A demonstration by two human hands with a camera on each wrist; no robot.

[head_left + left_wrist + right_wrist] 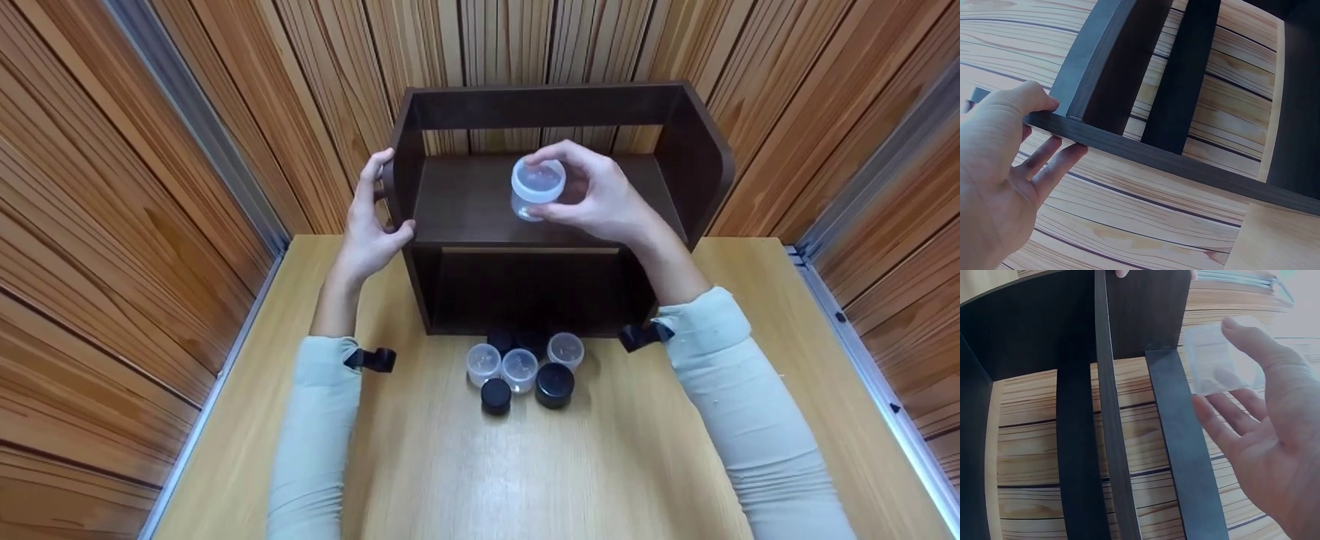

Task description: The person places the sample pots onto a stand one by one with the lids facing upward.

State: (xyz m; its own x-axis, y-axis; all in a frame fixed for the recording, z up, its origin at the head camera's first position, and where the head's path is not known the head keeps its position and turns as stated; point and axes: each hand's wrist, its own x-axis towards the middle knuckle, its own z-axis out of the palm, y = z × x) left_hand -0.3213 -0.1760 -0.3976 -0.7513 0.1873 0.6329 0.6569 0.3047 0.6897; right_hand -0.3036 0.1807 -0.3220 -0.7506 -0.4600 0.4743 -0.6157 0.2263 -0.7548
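Observation:
A small clear plastic jar with a translucent lid (538,180) is pinched between the thumb and fingers of my right hand (604,199), above the upper board of a dark brown two-level shelf (469,202). In the right wrist view the jar (1204,354) looks see-through, with the thumb at one side and fingertips at the other. My left hand (369,236) grips the shelf's left side panel. The left wrist view has the thumb on one face of that panel (1168,163) and fingers on the other.
In front of the shelf, several jars cluster on the wooden table (570,472): clear ones (484,363) and dark-topped ones (555,384). Two dark ones stand against the shelf's front edge. Wood-patterned walls (150,187) close in the back and both sides.

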